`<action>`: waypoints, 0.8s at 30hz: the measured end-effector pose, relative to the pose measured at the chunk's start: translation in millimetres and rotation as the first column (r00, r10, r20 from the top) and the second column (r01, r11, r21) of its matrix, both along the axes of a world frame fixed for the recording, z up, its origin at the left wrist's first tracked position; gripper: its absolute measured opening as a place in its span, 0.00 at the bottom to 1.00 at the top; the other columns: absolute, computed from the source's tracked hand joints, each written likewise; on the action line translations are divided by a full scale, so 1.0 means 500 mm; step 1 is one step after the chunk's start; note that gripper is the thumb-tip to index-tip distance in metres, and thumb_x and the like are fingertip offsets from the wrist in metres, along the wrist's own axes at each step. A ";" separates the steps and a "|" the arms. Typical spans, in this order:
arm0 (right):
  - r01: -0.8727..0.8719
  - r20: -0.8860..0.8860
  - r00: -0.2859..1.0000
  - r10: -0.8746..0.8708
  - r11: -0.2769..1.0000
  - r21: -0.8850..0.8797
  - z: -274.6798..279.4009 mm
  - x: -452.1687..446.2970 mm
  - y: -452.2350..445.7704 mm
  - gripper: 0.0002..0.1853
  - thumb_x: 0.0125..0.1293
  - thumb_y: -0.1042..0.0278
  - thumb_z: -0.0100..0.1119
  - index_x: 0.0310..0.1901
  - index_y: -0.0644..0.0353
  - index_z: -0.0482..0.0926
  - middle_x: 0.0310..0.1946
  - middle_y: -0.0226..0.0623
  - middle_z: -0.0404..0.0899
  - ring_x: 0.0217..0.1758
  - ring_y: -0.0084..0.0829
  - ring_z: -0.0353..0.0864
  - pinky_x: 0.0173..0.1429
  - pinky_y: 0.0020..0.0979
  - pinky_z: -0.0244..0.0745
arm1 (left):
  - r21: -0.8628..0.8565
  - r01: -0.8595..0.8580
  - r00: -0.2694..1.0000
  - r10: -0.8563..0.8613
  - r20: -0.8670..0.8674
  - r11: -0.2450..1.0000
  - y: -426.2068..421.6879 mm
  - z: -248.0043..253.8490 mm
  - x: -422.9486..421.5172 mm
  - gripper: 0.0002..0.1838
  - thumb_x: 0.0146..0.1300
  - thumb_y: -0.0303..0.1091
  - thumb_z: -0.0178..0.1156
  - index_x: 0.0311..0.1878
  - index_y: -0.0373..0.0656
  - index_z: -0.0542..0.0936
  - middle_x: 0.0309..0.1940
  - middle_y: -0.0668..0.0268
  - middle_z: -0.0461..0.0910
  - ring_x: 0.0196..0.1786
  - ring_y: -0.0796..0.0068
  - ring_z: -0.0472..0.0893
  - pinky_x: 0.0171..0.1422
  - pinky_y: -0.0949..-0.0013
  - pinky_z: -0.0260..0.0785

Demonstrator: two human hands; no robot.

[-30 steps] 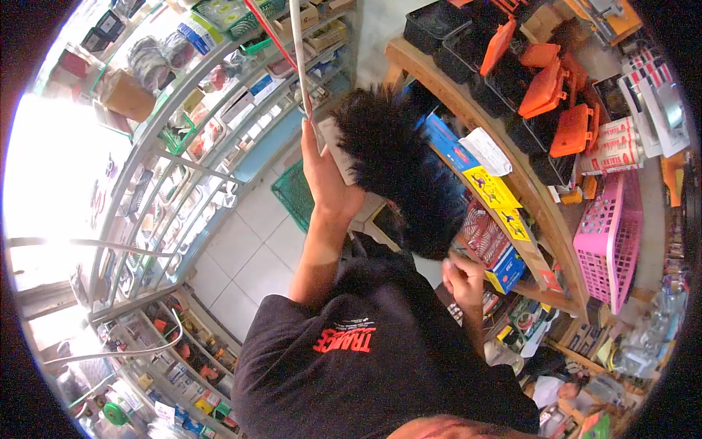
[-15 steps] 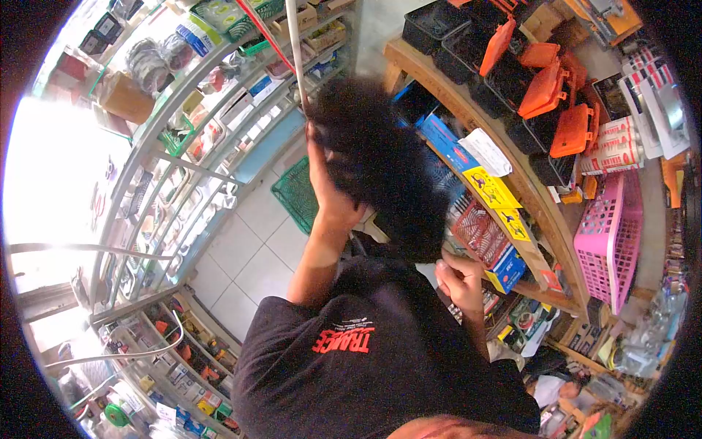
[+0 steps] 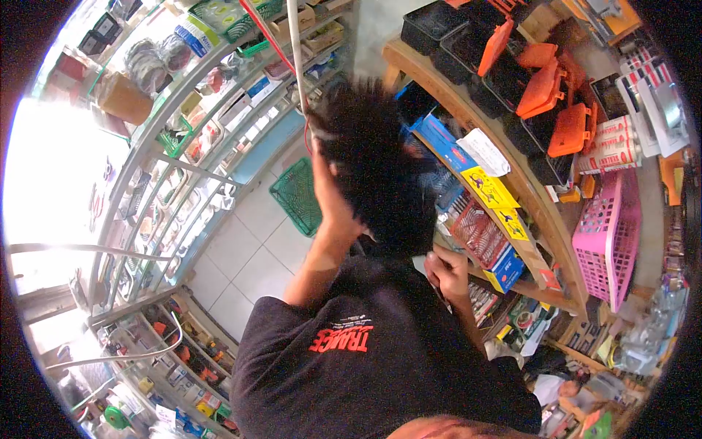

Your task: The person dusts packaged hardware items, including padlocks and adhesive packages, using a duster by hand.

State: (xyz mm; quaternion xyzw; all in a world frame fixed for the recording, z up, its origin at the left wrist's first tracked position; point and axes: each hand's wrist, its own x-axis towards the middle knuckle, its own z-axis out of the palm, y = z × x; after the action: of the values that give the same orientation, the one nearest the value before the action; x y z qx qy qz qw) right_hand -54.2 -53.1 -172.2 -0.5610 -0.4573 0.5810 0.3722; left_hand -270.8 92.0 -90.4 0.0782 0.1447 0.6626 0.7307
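Note:
My left hand is raised beside a mass of dark hair that hides most of its fingers; its visible edge points up toward a pale pole and a red cord. Whether it grips anything is hidden. To the lower right of the hair, my right hand has curled fingers, with a small dark thing at them too unclear to name. Both arms come out of a black shirt with red lettering. Hair covers the space between the hands.
Shelves of goods curve along the left. A green basket stands on the tiled floor. At right are a wooden shelf edge, a blue and yellow box, orange-lidded cases and a pink basket.
The dark hair has shifted left and now covers more of my left hand's fingers. My right hand has moved slightly left, closer to the shirt front.

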 end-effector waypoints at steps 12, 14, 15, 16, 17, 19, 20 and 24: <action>-0.003 -0.098 0.995 0.016 0.991 0.134 -0.077 0.022 -0.060 0.08 0.68 0.74 0.56 0.45 0.67 0.79 0.26 0.34 0.77 0.27 0.22 0.73 0.33 0.26 0.71 | 0.484 0.195 0.959 -0.269 0.088 0.853 0.031 -0.045 -0.028 0.40 0.66 0.67 0.37 0.65 0.39 0.68 0.59 0.56 0.73 0.59 0.55 0.73 0.65 0.52 0.63; -0.002 -0.123 0.992 0.003 1.000 0.012 -0.054 0.022 -0.039 0.07 0.69 0.74 0.55 0.44 0.67 0.79 0.25 0.34 0.76 0.26 0.23 0.73 0.33 0.26 0.71 | 0.469 0.152 0.979 -0.198 0.051 0.870 -0.014 -0.040 0.023 0.40 0.67 0.66 0.38 0.66 0.40 0.66 0.60 0.57 0.72 0.60 0.55 0.72 0.66 0.51 0.62; 0.001 -0.136 0.991 -0.008 0.999 -0.047 -0.040 0.021 -0.031 0.07 0.69 0.74 0.55 0.44 0.67 0.79 0.25 0.34 0.76 0.26 0.23 0.73 0.33 0.26 0.71 | 0.253 0.047 0.994 -0.019 -0.112 0.966 -0.019 -0.041 0.028 0.38 0.67 0.64 0.39 0.67 0.40 0.66 0.60 0.58 0.72 0.60 0.55 0.72 0.67 0.51 0.62; -0.032 -0.116 0.993 0.026 0.998 -0.045 -0.032 0.020 -0.028 0.07 0.69 0.74 0.55 0.44 0.67 0.78 0.24 0.34 0.76 0.25 0.23 0.72 0.33 0.26 0.70 | 0.020 -0.065 0.946 0.068 -0.316 0.998 -0.023 -0.041 0.032 0.37 0.68 0.63 0.40 0.67 0.40 0.65 0.61 0.58 0.72 0.61 0.55 0.72 0.67 0.51 0.61; -0.066 -0.096 0.993 0.062 0.997 -0.044 -0.024 0.020 -0.027 0.07 0.69 0.74 0.55 0.43 0.68 0.78 0.24 0.33 0.76 0.25 0.23 0.72 0.32 0.26 0.70 | 0.011 -0.057 0.973 0.058 -0.223 0.998 -0.009 -0.046 0.026 0.37 0.69 0.62 0.41 0.67 0.40 0.65 0.60 0.58 0.72 0.60 0.55 0.72 0.68 0.51 0.61; -0.086 -0.049 0.995 0.085 0.996 -0.021 -0.027 0.018 -0.030 0.06 0.69 0.74 0.54 0.41 0.68 0.77 0.23 0.32 0.74 0.24 0.22 0.70 0.30 0.26 0.67 | 0.201 0.049 0.992 -0.071 0.102 0.978 0.009 -0.030 0.000 0.36 0.69 0.62 0.39 0.65 0.39 0.67 0.56 0.56 0.75 0.57 0.52 0.75 0.66 0.50 0.63; -0.072 -0.023 0.997 0.072 0.997 0.002 -0.041 0.014 -0.040 0.06 0.69 0.73 0.54 0.38 0.68 0.76 0.22 0.32 0.74 0.23 0.22 0.69 0.29 0.25 0.66 | 0.390 0.145 0.925 -0.264 0.272 0.909 0.013 -0.011 -0.017 0.37 0.69 0.63 0.37 0.62 0.38 0.68 0.53 0.52 0.77 0.54 0.49 0.76 0.64 0.49 0.65; -0.070 -0.064 0.995 0.083 0.980 0.186 -0.089 0.011 -0.057 0.09 0.70 0.73 0.52 0.32 0.68 0.75 0.21 0.31 0.73 0.23 0.20 0.68 0.28 0.26 0.64 | 0.156 0.098 0.995 -0.092 -0.051 0.983 0.010 -0.006 -0.014 0.39 0.65 0.67 0.37 0.57 0.37 0.71 0.46 0.48 0.78 0.47 0.46 0.78 0.57 0.49 0.70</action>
State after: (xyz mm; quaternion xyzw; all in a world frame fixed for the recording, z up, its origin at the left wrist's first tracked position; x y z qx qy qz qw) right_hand -48.7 -81.7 -216.6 -0.4853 -0.5166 0.5698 0.4159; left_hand -277.7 97.1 -93.1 0.1570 0.1036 0.6345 0.7497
